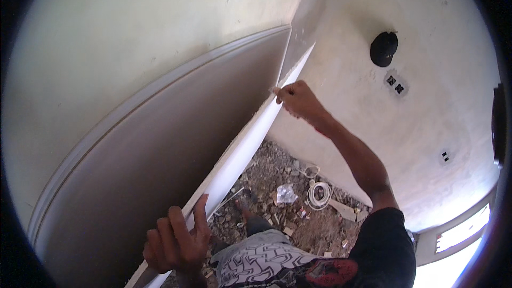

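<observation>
Two hands hold a long white board (242, 149) by its upper edge, which runs from the lower left up toward the corner of the room. Nearest, the left hand (176, 242) grips the low end: fingers curled together over the edge, thumb (201, 214) pressed flat against the white face. Below it, patterned shorts (256, 264) and a dark shirt sleeve (384, 245) fill the bottom of the view.

Beyond the shorts, the floor (277, 165) is rough rubble. A coil of white cable (319, 193) lies there, with a crumpled clear plastic scrap (286, 194) just beside it and a flat offcut (341, 209) near the wall.

Farther up, the right hand (298, 98) reaches out on a straight arm and pinches the board's edge near its far end, fingers bunched close. The board stands tilted in front of a grey panel (176, 149) that leans on the left wall (133, 37). On the right wall hang a black cap (384, 48) and, under it, a double socket (396, 84).
</observation>
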A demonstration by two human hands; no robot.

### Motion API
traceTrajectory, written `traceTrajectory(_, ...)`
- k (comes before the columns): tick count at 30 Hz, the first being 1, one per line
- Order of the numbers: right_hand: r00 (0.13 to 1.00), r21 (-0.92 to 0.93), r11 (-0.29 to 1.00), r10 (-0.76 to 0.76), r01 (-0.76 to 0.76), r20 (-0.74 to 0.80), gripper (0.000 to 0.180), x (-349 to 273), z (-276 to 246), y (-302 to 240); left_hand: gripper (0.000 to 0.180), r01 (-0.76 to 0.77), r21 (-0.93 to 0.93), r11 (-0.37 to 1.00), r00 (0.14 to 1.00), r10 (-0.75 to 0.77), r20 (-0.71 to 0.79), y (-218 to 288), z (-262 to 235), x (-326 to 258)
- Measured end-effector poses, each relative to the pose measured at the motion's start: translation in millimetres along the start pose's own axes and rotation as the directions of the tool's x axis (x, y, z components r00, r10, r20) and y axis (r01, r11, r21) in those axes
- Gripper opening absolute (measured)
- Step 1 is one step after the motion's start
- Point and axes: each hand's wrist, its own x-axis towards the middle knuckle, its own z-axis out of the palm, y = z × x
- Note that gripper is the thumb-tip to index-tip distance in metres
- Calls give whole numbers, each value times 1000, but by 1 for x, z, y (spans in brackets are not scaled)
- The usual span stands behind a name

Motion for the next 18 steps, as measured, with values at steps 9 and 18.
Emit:
traceTrajectory(9, 996, 23, 996, 82, -83, 35, 46, -18, 5, -22, 47, -1, 46, 999, 1000, 0, 14, 0, 1, -3)
traceTrajectory(18, 962, 16, 962, -271, 271, 20, 46, -71, 50, -63, 47, 6, 54, 999, 1000, -7, 19, -6, 3, -5)
